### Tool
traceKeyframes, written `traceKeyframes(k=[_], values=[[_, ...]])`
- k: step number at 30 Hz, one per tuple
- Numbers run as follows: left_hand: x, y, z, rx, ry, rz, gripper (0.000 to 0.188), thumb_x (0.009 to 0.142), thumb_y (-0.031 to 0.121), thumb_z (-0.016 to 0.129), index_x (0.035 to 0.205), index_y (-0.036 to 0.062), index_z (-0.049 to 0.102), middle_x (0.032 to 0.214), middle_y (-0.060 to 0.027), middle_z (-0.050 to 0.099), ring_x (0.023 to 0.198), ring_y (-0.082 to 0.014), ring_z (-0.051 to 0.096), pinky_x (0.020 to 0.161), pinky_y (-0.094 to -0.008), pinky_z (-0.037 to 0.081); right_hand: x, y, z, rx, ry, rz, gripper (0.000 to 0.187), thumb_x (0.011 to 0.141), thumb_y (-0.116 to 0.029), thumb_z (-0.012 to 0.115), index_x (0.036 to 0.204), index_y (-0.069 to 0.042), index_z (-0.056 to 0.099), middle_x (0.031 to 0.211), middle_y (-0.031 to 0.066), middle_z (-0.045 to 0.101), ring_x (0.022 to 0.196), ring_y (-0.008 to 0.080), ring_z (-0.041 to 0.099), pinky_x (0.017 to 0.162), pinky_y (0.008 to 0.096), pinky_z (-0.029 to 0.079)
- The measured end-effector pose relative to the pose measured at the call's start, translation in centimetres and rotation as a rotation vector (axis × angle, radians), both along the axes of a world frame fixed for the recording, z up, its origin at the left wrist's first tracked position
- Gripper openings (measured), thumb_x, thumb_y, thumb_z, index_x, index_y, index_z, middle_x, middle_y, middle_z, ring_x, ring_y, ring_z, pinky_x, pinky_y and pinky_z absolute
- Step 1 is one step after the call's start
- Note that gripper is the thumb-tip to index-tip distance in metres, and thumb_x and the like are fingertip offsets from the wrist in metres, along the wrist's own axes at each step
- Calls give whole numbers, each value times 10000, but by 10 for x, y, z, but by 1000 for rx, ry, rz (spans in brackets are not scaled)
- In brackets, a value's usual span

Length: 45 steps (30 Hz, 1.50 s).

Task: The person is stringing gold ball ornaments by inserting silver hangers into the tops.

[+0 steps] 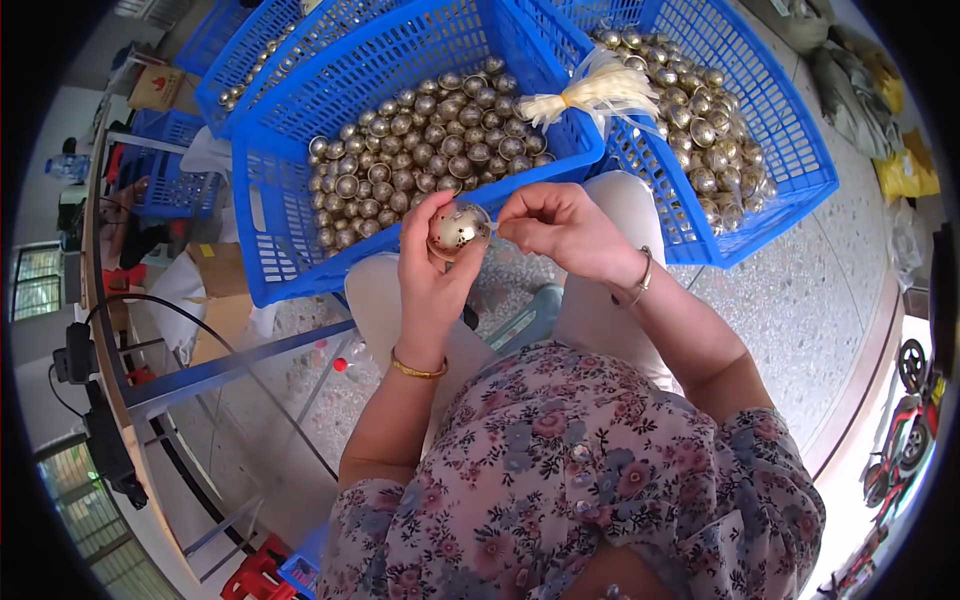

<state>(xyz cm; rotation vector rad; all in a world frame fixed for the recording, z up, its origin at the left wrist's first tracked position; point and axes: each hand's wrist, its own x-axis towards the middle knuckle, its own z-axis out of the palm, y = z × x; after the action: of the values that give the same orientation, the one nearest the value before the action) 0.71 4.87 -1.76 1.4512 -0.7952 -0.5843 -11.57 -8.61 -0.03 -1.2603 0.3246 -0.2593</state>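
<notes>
My left hand (pixel 434 280) curls round a shiny gold patterned ball (pixel 455 236), seemingly steadying it | my right hand (pixel 572 232): fingertips together beside it, contents unclear | ball before the blue plastic slatted crate's (pixel 553 173) near edge | cream strip bundle (pixel 602 88) across its right edge, likely for reach

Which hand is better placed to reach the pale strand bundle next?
Probably the right hand: it is nearer the pale strand bundle, while the left hand is holding the shiny ball.

Shiny silvery-gold ball (pixel 458 231), round, dark-specked, held up in the left hand (pixel 432 277)
</notes>
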Motion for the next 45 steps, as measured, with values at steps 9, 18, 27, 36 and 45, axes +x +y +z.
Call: traceKeyframes(k=[9,18,27,36,45], values=[[-28,-1,24,5,-788,103,570,616,-41,699,1138,30,481,1084,-117,488,1004,-247,505,853,-319,429,-18,13,0,70,44,-25,54,806,-63,613,836,-23,633,711,-16,589,616,31,499,540,180,384],[-37,-6,26,-13,-941,150,543,623,-2,703,1120,33,489,1075,-156,517,1036,-321,496,874,-397,429,-23,11,-13,307,-1,-40,75,817,-100,625,842,-30,632,682,-19,579,586,31,499,497,171,364],[-35,-6,16,33,-1011,134,526,627,6,701,1112,55,504,1128,-143,492,1059,-307,475,876,-399,418,-22,10,-15,246,-1,-35,68,816,-90,625,842,-27,629,705,-17,589,585,40,510,508,173,379],[-31,-1,11,51,-1137,104,403,630,9,686,1012,102,598,1183,-139,448,1055,-323,470,874,-407,413,-22,10,-18,346,-5,-25,77,817,-111,628,827,-35,631,702,-22,589,604,37,512,518,173,376],[-31,0,11,-6,-891,-16,188,738,36,647,925,56,643,1200,-159,483,1057,-311,492,879,-371,410,-24,15,-20,329,45,-52,85,820,-120,619,817,-35,628,686,-21,573,600,35,486,515,179,361]])
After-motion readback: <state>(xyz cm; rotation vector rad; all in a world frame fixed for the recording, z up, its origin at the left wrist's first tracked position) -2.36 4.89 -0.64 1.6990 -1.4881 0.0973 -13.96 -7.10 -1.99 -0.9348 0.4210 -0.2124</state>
